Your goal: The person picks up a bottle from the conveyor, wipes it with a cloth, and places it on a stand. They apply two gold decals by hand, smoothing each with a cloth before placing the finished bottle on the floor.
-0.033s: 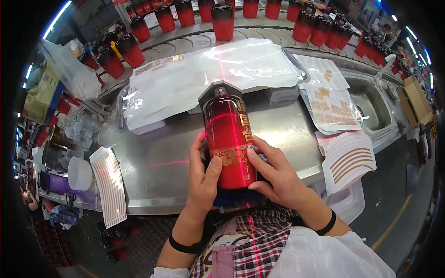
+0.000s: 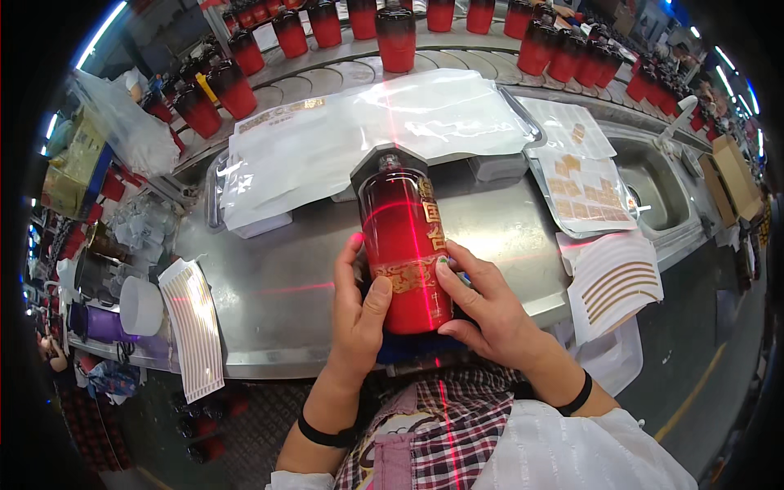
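Note:
A red bottle (image 2: pixel 398 237), darkening to black at its neck, lies tilted back in front of me with its neck in a dark angular holder (image 2: pixel 359 171). Gold characters run down its right side, and a patterned gold band circles its lower half. My left hand (image 2: pixel 359 320) grips the left side, thumb on the band. From the right, my right hand (image 2: pixel 494 310) holds the bottle, one fingertip pressed at the band's right end beside a small green spot. Red laser lines cross the glass. Below the bottle's base, a blue surface (image 2: pixel 400 346) partly shows.
White backing sheets (image 2: pixel 367 135) cover a tray behind the bottle. Strip sheets lie at left (image 2: pixel 193 327) and right (image 2: pixel 614 282), gold decals (image 2: pixel 590 192) near a sink (image 2: pixel 665 184). Beyond, a conveyor (image 2: pixel 327 77) carries several similar bottles. A white tape roll (image 2: pixel 140 305) stands at left.
Several bottles on the far conveyor have shifted slightly to the right. My hands and the held bottle stay almost exactly in place.

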Demonstrator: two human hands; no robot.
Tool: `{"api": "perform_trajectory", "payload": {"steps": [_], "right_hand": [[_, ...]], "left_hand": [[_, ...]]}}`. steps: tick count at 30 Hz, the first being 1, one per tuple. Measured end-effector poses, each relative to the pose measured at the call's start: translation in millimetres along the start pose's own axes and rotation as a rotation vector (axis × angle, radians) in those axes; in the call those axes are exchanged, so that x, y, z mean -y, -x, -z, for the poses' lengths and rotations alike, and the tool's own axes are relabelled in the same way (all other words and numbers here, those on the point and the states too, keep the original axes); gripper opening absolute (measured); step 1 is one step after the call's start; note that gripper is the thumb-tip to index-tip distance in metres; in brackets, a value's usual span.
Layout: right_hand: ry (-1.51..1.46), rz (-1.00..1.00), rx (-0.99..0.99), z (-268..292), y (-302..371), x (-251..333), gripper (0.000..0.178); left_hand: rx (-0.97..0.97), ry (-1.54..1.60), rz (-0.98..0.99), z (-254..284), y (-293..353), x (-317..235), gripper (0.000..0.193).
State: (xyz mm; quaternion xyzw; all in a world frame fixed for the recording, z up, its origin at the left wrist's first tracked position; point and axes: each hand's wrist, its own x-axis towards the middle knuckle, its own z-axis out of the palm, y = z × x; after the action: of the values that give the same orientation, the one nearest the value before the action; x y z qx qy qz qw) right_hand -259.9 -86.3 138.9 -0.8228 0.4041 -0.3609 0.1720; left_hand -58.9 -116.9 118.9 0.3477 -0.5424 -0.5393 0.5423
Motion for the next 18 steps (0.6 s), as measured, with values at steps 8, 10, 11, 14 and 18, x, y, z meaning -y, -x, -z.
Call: {"api": "perform_trajectory", "payload": {"steps": [8,10,11,14,18], "right_hand": [[0.005,-0.016,-0.003,-1.0,-2.2,-0.7,0.07],[0.002,-0.012,-0.011,-1.2,-1.5,-0.5,0.069],[0.002,-0.015,-0.011,-1.3,-1.5,-0.5,0.069],[-0.003,-0.016,0.003,-2.1,-2.2,-1.8,0.068],[-0.006,-0.008,-0.002,-1.7,-2.5,-3.0,0.067]], "left_hand": [[-0.007,0.083,0.089,0.7,-4.8,0.9,0.057],[-0.003,0.068,0.08,0.7,-5.0,0.0,0.056],[0.001,0.051,0.069,0.8,-5.1,-0.2,0.055],[0.001,0.075,0.066,1.2,-4.7,0.2,0.054],[0.006,0.071,0.068,1.0,-5.9,0.6,0.055]]}}
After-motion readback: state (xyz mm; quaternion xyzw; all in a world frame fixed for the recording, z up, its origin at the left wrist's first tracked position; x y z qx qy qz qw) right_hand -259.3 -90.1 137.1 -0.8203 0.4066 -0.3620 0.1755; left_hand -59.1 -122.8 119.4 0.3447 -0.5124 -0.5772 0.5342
